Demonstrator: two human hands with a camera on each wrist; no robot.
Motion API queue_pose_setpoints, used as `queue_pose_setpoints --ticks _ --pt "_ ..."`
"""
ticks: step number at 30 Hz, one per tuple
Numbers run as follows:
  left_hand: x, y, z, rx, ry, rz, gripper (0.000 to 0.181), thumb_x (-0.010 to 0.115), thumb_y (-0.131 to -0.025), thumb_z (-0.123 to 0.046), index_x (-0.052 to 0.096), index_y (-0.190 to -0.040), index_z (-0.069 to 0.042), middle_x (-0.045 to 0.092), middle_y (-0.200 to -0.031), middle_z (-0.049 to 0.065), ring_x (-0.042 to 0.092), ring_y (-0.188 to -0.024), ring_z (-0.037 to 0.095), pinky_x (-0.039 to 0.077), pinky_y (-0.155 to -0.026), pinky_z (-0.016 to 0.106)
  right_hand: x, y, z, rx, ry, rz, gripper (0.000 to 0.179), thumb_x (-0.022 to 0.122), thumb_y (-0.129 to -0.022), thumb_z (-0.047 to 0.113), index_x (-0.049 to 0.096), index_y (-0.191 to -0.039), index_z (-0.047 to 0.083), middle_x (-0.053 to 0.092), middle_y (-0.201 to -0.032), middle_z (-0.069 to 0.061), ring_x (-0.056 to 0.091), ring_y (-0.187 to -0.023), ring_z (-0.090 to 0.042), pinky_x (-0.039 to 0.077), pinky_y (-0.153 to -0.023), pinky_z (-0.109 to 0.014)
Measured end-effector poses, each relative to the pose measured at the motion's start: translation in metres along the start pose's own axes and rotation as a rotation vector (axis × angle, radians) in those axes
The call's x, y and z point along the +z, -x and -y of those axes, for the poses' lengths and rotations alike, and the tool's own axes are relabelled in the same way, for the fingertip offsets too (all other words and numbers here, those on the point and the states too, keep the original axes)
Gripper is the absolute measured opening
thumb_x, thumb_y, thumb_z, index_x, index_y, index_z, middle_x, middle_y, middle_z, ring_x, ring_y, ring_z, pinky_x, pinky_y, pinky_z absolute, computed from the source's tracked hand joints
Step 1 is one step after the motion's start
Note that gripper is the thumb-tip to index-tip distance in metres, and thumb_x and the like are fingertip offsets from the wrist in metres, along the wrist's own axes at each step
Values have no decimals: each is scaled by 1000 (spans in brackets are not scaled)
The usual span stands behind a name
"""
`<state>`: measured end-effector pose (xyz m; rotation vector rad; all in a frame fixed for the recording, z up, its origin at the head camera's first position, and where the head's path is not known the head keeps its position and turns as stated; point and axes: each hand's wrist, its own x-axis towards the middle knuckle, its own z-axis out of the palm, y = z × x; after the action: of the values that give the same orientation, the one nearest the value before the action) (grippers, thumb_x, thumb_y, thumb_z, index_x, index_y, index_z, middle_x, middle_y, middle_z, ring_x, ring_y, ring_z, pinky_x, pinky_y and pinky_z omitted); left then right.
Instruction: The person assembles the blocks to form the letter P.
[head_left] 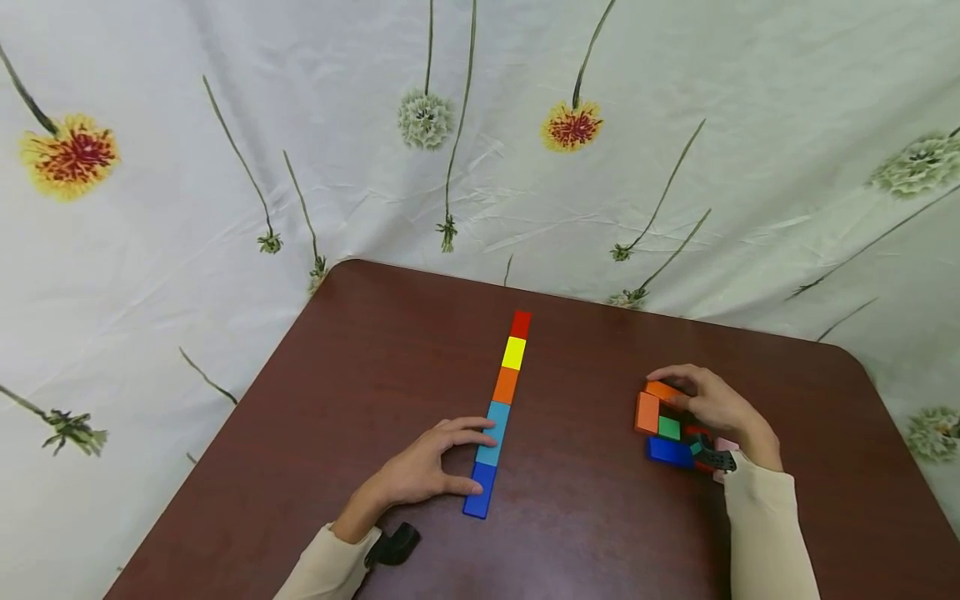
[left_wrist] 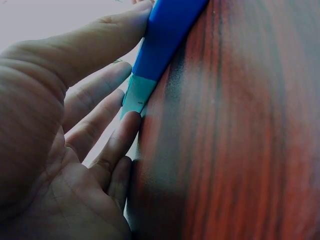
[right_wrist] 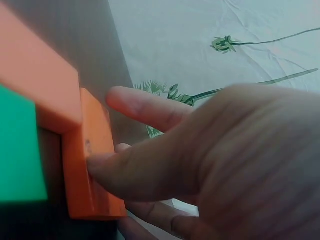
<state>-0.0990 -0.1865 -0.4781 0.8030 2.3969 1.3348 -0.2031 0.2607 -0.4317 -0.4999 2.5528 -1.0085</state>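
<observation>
A straight row on the table has, from far to near, a red block (head_left: 521, 324), a yellow block (head_left: 513, 353), an orange one (head_left: 506, 385), a light blue block (head_left: 492, 422) and a blue block (head_left: 478, 502). My left hand (head_left: 423, 467) rests at the row's near end. Its fingertips touch the light blue block and its thumb touches the blue one. On the right, my right hand (head_left: 712, 404) holds another orange block (right_wrist: 95, 160) between thumb and fingers. That block abuts a salmon block (head_left: 647, 413), beside a green block (head_left: 669, 428).
Nearer in the right group lies another blue block (head_left: 670, 452). Red and pink blocks (head_left: 726, 444) are partly hidden by the right wrist and its strap. A floral cloth (head_left: 480, 167) hangs behind the brown table's (head_left: 390, 333) far edge.
</observation>
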Motion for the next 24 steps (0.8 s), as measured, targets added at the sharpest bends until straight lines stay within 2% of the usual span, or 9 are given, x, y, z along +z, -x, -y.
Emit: queue_pose_setpoints --ticks 2,4,16,24 --pt "0 -1 0 4 2 1 51 81 -85 -32 65 -132 -19 46 -153 0 41 -140 29 34 -110 60 -1 1 -1 3 -8 5 37 56 -98 -4 59 -134 2 54 -138 -27 59 -109 -34 54 -83 -26" --pt "-1 -2 -1 9 0 0 51 81 -85 -31 65 -132 -18 47 -153 0 41 -139 29 34 -110 60 -2 2 -2 0 -8 8 38 57 -98 -4 59 -135 2 55 -135 -26 59 -106 -32 53 -82 -26" --pt "0 0 1 3 1 2 52 81 -85 -33 65 -132 -19 47 -153 0 41 -140 30 35 -109 58 1 1 -9 -21 85 -33 41 60 -96 -3 59 -137 4 60 -131 -25 62 -108 -39 54 -90 -53" --pt "1 -2 1 4 -3 -1 52 80 -86 -34 64 -133 -20 47 -153 0 41 -140 29 36 -110 58 -2 -1 -5 -3 152 -90 40 60 -99 4 57 -139 5 60 -131 -24 60 -108 -37 51 -90 -55"
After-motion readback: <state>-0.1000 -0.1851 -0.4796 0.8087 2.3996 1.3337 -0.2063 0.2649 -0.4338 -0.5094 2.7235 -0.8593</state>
